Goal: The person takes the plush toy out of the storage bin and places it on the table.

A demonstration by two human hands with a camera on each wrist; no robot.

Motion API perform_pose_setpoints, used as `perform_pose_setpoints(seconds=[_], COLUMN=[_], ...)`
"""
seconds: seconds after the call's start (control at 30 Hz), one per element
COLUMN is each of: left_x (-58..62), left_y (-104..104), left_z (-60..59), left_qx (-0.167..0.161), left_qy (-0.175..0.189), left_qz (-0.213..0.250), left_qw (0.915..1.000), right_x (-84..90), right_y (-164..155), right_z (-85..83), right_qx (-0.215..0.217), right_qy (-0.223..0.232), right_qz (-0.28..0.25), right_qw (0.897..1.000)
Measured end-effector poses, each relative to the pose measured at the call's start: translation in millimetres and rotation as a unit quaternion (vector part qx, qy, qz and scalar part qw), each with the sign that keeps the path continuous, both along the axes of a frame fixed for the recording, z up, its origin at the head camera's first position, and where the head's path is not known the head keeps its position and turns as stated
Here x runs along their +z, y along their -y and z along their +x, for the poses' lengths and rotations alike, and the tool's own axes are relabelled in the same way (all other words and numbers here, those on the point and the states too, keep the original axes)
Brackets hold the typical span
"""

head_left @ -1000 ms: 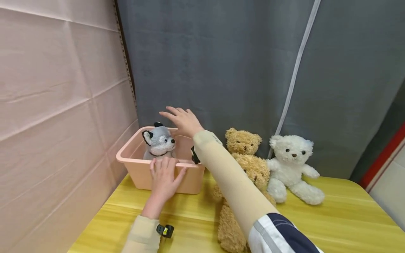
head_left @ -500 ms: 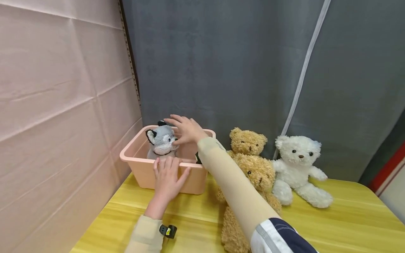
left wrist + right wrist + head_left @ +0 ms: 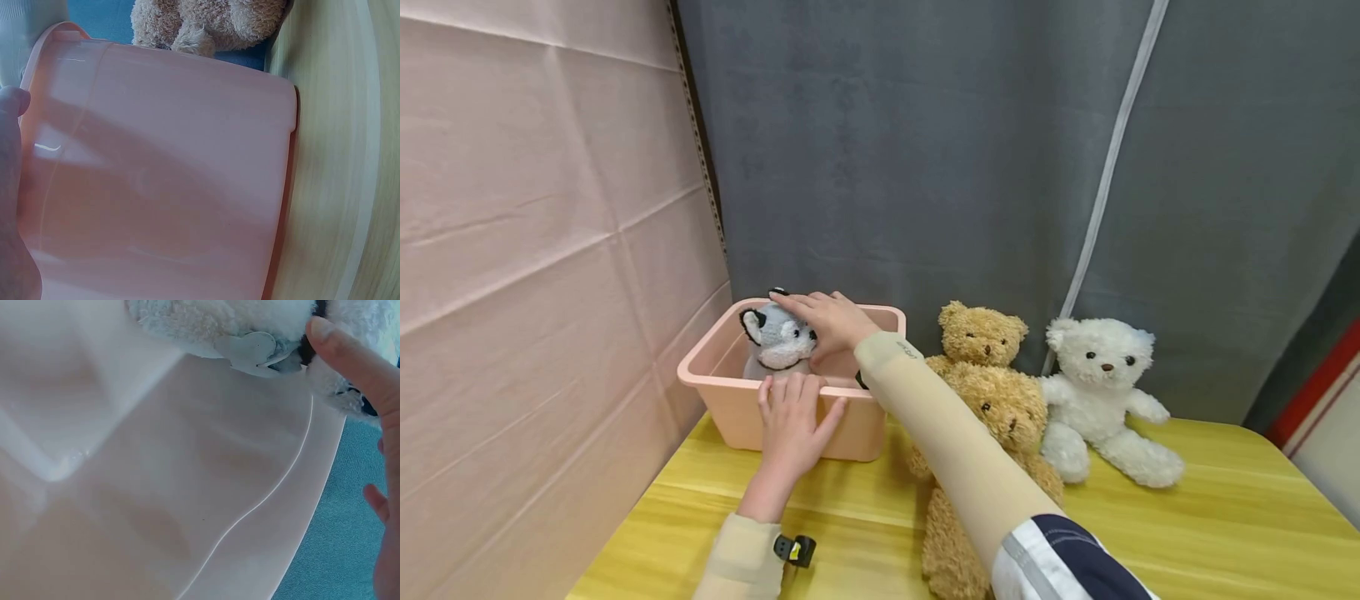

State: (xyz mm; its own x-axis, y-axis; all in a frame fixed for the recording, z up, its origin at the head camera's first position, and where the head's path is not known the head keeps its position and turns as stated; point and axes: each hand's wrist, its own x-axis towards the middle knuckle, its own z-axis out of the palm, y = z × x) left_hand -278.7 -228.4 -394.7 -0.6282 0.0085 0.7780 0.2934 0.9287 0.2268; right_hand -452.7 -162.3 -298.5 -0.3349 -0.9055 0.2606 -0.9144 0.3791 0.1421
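Note:
A grey and white plush husky [image 3: 775, 329] sits upright in a pink plastic bin [image 3: 853, 429] at the table's left side. My left hand [image 3: 793, 425] grips the bin's near rim, with its fingers over the edge. The thumb [image 3: 14, 100] lies against the outside wall in the left wrist view. Over the husky's head reaches my right hand [image 3: 831, 321], its index finger straight along the top. In the right wrist view its thumb [image 3: 350, 353] touches the black collar below the husky's head; the other fingers are partly hidden.
Two brown teddy bears, a back one [image 3: 981, 335] and a front one [image 3: 1000, 408], sit right of the bin, partly behind my right arm. Beside them sits a white teddy bear [image 3: 1101, 392]. A grey curtain [image 3: 895, 150] hangs behind the yellow table [image 3: 850, 517]; pink cloth [image 3: 527, 250] covers the left side.
My right hand has come down from above the bin's back edge onto the husky's head, and its thumb has moved to the neck. The left hand stays on the rim.

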Motion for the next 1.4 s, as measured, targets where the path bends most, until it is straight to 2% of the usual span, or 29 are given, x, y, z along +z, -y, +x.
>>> perform_pose_setpoints(seconds=[0.2,0.3,0.4,0.57,0.67,0.87,1.1,1.27,1.4], left_x=[0.1,0.0,-0.1,0.7,0.3,-0.2,-0.6,2.3,3.0], left_y=[0,0,0,0,0,0,1,-2,-1], left_z=[0.7,0.6,0.4,-1.2,-0.8,1.3,0.8,-3.8,-5.6], left_qx=[0.002,0.003,0.002,0.001,0.001,-0.002,-0.003,-0.001,0.016], left_qy=[0.000,-0.001,0.000,0.002,0.004,0.002,0.001,0.022,0.042], left_qz=[-0.003,-0.004,-0.003,-0.005,-0.003,0.002,0.001,0.000,-0.003], left_qw=[1.0000,1.0000,1.0000,1.0000,1.0000,1.0000,1.0000,0.9998,0.9990], right_x=[-2.7,-2.6,-2.0,1.4,1.9,7.4,25.6,41.5,50.2], right_y=[1,0,-1,-1,0,2,0,-6,-6], right_z=[-2.2,-2.1,-1.7,-0.2,0.9,4.7,7.8,6.2,7.3], right_qx=[0.006,0.001,0.002,0.001,0.004,0.038,0.031,0.027,0.026], right_qy=[-0.068,-0.084,-0.078,-0.031,-0.019,-0.045,-0.049,-0.068,-0.091], right_qz=[0.011,0.019,0.027,0.043,0.049,0.047,0.049,0.046,0.040], right_qw=[0.998,0.996,0.997,0.999,0.999,0.997,0.997,0.996,0.995])
